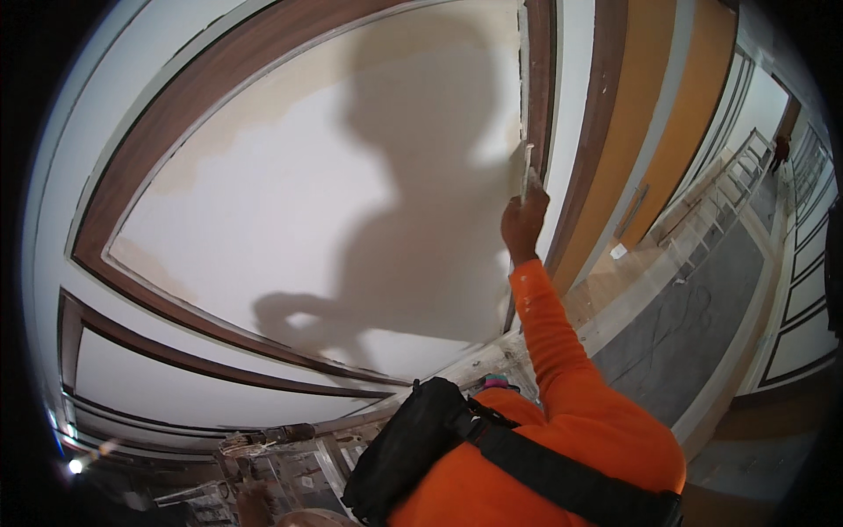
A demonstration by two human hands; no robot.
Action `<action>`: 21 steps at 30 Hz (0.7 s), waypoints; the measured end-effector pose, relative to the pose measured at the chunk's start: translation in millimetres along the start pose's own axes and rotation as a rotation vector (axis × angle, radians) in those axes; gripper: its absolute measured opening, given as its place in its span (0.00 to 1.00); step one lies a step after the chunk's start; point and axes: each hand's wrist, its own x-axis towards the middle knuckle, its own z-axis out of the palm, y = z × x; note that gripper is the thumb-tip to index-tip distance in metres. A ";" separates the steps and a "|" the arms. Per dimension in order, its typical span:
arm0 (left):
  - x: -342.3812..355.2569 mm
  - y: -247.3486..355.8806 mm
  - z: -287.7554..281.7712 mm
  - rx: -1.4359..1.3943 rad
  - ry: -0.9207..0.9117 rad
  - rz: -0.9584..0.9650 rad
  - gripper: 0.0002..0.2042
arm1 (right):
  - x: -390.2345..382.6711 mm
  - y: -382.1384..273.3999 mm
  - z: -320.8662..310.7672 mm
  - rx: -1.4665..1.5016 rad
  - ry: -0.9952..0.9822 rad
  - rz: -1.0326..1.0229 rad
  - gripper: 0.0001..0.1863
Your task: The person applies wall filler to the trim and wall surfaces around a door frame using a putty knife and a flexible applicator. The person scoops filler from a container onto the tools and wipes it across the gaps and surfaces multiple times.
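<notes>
My right hand [525,227] is raised at the right edge of a white wall panel [263,193], closed around a slim putty knife [529,167]. The pale blade points upward and lies against the joint between the panel and its dark brown wooden frame [542,97]. Beige patches stain the panel's upper and left parts, and my shadow covers much of its middle. At the lower left edge, a dim brown shape [255,502] may be my left hand; its fingers cannot be made out. Beside it shows part of a round, pale brownish thing [309,518], cut off by the picture's edge.
A black bag [408,448] hangs on a strap across my orange-sleeved body. Cluttered scaffold-like planks and rails [290,465] are below left. To the right are orange-yellow doors [645,114], a leaning ladder [729,189], a grey floor covering [685,325] and a distant person [781,151].
</notes>
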 end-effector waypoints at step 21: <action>-5.1 31.6 17.2 -0.044 0.128 -0.158 0.14 | -72.0 25.3 75.2 0.013 -0.122 0.311 0.32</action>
